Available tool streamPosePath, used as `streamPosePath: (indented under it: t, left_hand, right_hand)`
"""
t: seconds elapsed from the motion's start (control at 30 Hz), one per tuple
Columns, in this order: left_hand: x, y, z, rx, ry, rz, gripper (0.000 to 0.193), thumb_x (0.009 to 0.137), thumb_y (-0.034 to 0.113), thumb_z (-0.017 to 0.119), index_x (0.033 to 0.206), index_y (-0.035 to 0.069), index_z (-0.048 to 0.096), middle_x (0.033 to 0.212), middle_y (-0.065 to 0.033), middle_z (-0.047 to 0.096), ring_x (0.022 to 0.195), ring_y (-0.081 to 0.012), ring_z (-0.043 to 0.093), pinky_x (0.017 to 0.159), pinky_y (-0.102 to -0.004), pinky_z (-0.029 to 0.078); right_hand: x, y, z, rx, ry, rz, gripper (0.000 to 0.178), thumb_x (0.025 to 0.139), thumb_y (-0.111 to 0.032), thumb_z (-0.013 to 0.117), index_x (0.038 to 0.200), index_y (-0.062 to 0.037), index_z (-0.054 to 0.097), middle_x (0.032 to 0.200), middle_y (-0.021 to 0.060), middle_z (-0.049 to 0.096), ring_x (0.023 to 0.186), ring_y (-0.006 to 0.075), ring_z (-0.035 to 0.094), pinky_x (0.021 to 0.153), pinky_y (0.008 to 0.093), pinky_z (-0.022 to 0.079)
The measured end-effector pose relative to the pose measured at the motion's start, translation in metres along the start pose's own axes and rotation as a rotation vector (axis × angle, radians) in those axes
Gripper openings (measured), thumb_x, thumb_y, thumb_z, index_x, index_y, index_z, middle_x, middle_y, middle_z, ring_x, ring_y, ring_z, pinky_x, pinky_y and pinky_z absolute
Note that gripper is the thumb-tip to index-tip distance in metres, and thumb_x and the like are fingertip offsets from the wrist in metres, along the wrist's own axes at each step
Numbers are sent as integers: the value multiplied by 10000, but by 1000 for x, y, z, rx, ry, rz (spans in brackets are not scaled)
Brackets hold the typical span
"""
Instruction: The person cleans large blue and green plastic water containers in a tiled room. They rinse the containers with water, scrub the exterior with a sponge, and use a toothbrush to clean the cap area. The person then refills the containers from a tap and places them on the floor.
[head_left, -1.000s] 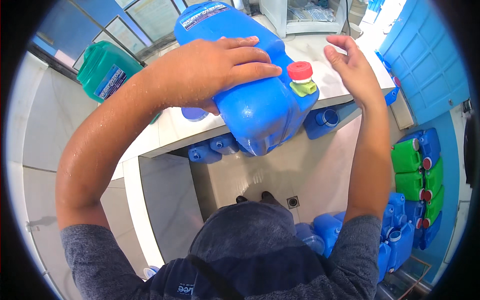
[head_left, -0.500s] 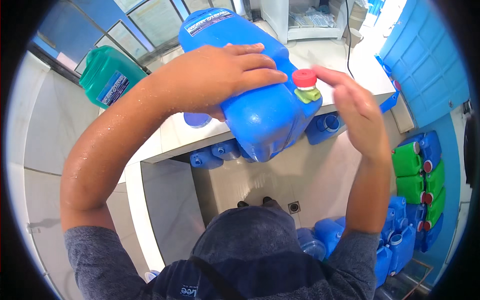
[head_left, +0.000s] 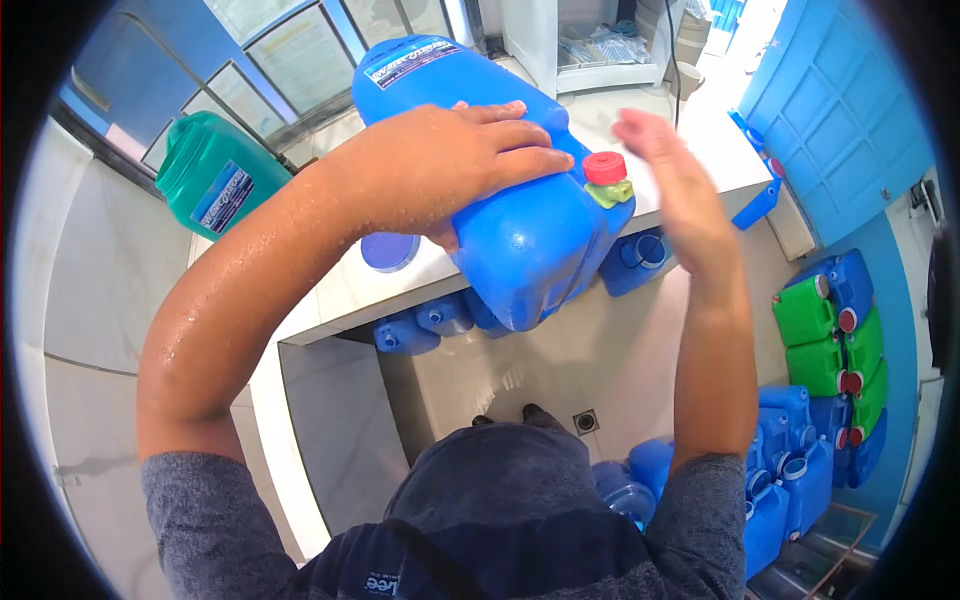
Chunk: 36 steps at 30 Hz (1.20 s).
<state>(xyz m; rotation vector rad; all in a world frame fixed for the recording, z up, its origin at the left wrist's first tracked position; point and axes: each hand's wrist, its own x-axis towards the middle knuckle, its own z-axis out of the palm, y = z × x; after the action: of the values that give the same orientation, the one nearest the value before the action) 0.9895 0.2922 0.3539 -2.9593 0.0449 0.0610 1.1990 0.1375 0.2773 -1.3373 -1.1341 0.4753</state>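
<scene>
A large blue water jug (head_left: 520, 235) lies on its side on the white tiled counter, one end jutting past the front edge. My left hand (head_left: 460, 160) is laid over its upper side, fingers bent around the body and thumb hidden behind it. At the right end of the jug, a red cap (head_left: 604, 168) sits on the spout, with a yellow-green tap fitting (head_left: 608, 192) below it. My right hand (head_left: 680, 190) is just right of the cap, apart from it, slightly blurred, its fingers stretched out and holding nothing.
A green jug (head_left: 215, 180) stands on the counter at left; a round blue lid (head_left: 388, 250) lies under my left wrist. Blue jugs (head_left: 410, 335) sit below the counter. Green jugs (head_left: 812, 340) and more blue containers (head_left: 800, 490) are stacked at right. A drain (head_left: 586, 421) is in the floor.
My right hand has drawn back from beside the red cap, its fingertips now higher and clear of it. My left hand keeps its place on the jug. The whole view has shifted slightly.
</scene>
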Motion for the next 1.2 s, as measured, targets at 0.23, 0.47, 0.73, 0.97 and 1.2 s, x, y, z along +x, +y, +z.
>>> streamPosePath:
  t: [0.23,0.47,0.73,0.97,1.2]
  left_hand:
    - [-11,-6,10,5,34,-16,1102,487,102,921,1476,212,448,1470,-29,525,1415,-355,439,1096,-473,475]
    - [-11,-5,8,17,27,-15,1098,499,106,921,1481,217,444,1477,-44,516,1419,-349,436,1097,-479,471]
    - [-13,-4,9,12,51,-3,1102,490,98,923,1475,200,442,1471,-52,516,1424,-356,429,1109,-502,455]
    - [-13,7,6,14,8,-42,1102,497,88,920,1476,183,425,1509,-58,472,1433,-377,407,1136,-530,423]
    - [-4,18,3,80,-48,-63,1088,506,106,922,1463,130,404,1588,-62,374,1463,-388,353,1140,-596,391]
  right_hand:
    - [-35,-1,-13,46,153,57,424,1082,-357,443,1221,10,604,1145,117,670,1072,203,606,993,304,429]
    - [-28,-11,19,-379,75,-12,476,1068,-411,472,1256,11,588,1255,118,656,1162,198,595,1031,333,422]
    - [-2,17,12,-8,44,-97,583,1108,-430,322,1420,38,471,1364,198,585,1325,244,501,1151,360,315]
    - [-13,31,8,-28,163,-39,642,1093,-499,309,1453,16,442,1368,184,583,1336,253,482,1144,363,317]
    - [-7,30,4,10,184,-163,636,1097,-480,284,1511,-1,351,1393,193,554,1295,260,520,1168,385,281]
